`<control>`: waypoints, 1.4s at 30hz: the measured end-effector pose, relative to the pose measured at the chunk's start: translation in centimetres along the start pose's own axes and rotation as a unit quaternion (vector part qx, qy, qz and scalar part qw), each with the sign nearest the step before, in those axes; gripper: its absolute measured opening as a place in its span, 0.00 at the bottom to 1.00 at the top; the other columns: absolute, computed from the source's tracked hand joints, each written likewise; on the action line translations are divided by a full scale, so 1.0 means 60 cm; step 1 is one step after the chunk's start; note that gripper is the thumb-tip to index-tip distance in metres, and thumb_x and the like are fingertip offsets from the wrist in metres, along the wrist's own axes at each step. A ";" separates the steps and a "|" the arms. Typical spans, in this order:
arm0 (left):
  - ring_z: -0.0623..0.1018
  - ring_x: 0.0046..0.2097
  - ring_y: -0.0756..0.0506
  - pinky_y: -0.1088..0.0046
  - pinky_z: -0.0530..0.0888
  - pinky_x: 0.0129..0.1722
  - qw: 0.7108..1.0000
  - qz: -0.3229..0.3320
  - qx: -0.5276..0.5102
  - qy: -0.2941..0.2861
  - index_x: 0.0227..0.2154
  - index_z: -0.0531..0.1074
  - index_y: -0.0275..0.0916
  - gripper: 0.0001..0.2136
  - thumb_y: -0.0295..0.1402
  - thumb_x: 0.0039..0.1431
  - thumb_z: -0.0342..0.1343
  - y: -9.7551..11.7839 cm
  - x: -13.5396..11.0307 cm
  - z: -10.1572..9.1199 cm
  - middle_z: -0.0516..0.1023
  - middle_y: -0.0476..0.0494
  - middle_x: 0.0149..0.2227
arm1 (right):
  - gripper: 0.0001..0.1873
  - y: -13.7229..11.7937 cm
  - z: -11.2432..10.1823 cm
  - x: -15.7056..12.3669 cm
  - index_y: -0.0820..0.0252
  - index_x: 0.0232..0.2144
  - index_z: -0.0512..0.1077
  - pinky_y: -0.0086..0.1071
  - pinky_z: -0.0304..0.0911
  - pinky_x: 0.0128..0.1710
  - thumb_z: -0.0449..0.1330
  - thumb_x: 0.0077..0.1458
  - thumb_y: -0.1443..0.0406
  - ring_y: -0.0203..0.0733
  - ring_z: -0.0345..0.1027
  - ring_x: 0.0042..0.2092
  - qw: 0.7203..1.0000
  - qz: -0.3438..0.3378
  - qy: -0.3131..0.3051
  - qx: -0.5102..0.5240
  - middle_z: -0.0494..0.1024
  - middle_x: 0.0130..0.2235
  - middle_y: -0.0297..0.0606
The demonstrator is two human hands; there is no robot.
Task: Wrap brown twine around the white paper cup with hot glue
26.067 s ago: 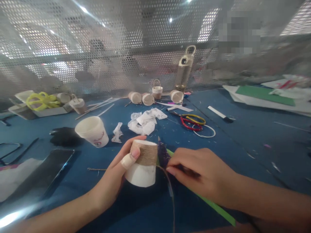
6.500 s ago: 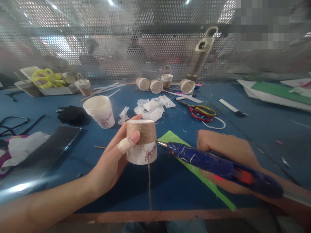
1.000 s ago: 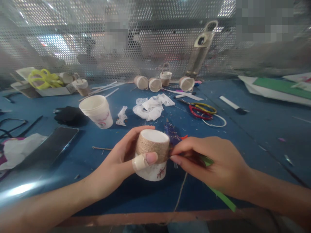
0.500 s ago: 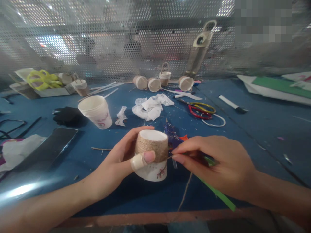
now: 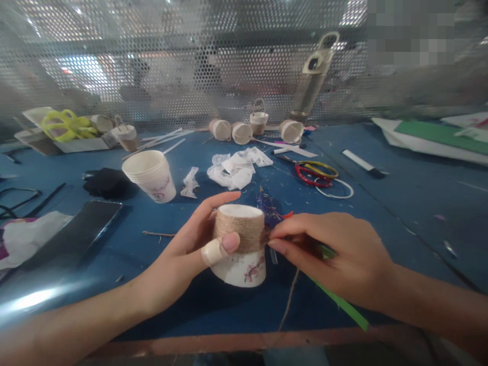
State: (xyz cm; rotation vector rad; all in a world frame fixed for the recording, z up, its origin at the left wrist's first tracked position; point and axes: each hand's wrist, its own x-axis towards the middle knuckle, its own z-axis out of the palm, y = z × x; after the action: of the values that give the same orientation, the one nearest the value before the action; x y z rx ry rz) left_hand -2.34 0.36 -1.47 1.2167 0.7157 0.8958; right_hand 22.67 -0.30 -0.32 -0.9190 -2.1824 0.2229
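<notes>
A paper cup (image 5: 249, 269) stands bottom-up near the table's front, its upper half wound with brown twine (image 5: 244, 231) and its lower part white with a flower print. My left hand (image 5: 194, 244) grips the cup from the left, thumb across the front and a bandage around the thumb. My right hand (image 5: 331, 254) pinches the twine close to the cup's right side. From beneath that hand a loose length of twine hangs toward the table edge. Behind them lies a dark blue glue gun (image 5: 269, 206), partly hidden by the cup and my right hand.
Stacked paper cups (image 5: 150, 175) stand left of crumpled white lace (image 5: 238, 168). Scissors (image 5: 314, 173) with red and yellow handles lie to the right, near a white marker (image 5: 362, 162). Several small twine-wrapped cups and a bottle (image 5: 310, 86) line the back. A phone (image 5: 76, 239) lies left; a green strip (image 5: 343, 305) lies right.
The cup has turned and shifted slightly in my left hand, whose index finger has lifted off it. My right hand keeps its pinch on the twine beside the cup.
</notes>
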 end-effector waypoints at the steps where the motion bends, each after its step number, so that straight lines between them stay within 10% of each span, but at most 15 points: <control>1: 0.77 0.56 0.45 0.73 0.74 0.52 1.000 -0.002 -0.002 -0.003 0.59 0.73 0.62 0.18 0.38 0.68 0.61 0.001 0.000 0.001 0.82 0.54 0.54 | 0.04 0.000 0.000 0.000 0.54 0.37 0.75 0.25 0.57 0.26 0.62 0.66 0.67 0.28 0.68 0.22 1.000 0.002 -0.003 0.002 0.79 0.24 0.23; 42: 0.79 0.57 0.35 0.58 0.75 0.55 0.995 -0.099 -0.005 -0.027 0.61 0.68 0.55 0.27 0.41 0.60 0.68 0.018 0.006 0.006 0.80 0.45 0.58 | 0.07 -0.006 -0.009 -0.001 0.51 0.35 0.76 0.28 0.61 0.24 0.60 0.67 0.65 0.32 0.70 0.20 1.000 0.019 0.012 -0.020 0.78 0.21 0.25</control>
State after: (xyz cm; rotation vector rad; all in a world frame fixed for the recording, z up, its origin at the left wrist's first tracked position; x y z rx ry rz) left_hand -2.07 0.62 -0.32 1.1347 0.7731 0.6990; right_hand 22.88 -0.68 0.20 -0.9811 -2.1550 0.1861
